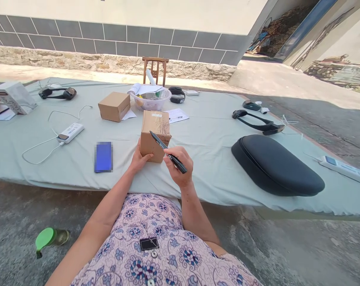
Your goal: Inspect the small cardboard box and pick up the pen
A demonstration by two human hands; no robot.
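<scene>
A small cardboard box [155, 136] stands on end at the table's front, with a barcode label on its top and pen marks on its side. My left hand [140, 157] cups its lower left side and holds it. My right hand [180, 166] grips a black marker pen [169, 152], whose tip is at the box's upper left, close to or touching the cardboard. A second cardboard box [114, 106] sits farther back, apart from both hands.
A pale green cloth [210, 147] covers the long table. On it lie a blue-screened phone [103, 157], white power banks [70, 132], black headsets [257, 122], a black cushion [277, 165] and a clear bowl [150, 100] holding papers. A wooden stool [155, 69] stands beyond. A green-capped bottle [51, 237] lies on the concrete floor.
</scene>
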